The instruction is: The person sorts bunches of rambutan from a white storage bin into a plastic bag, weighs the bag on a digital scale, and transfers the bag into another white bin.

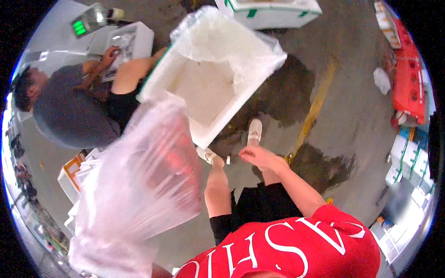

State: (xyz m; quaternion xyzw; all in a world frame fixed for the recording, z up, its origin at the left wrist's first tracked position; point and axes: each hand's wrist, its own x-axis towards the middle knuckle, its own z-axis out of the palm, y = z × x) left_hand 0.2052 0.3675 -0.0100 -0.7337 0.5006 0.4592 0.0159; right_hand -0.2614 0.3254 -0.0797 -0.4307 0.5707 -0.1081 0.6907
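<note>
A big translucent plastic bag [134,185] with reddish contents hangs at my left, lifted near my body; what is inside is too blurred to name. My left hand is hidden behind the bag, and only a bit of that arm shows at the lower edge. Just beyond the bag stands a white foam box [204,132], its lid off and a clear plastic liner [199,32] folded over its far rim. The box bottom looks pale and bare. My right hand [257,156] hovers over my feet, right of the box's near corner, fingers loosely bent with nothing visible in them.
At left a co-worker [74,102] bends over a smaller foam box [141,41], beside a scale with a green display [79,28]. Another taped foam box [278,14] stands beyond. Red plastic barriers [408,74] line the right. Wet patches [287,92] darken the floor.
</note>
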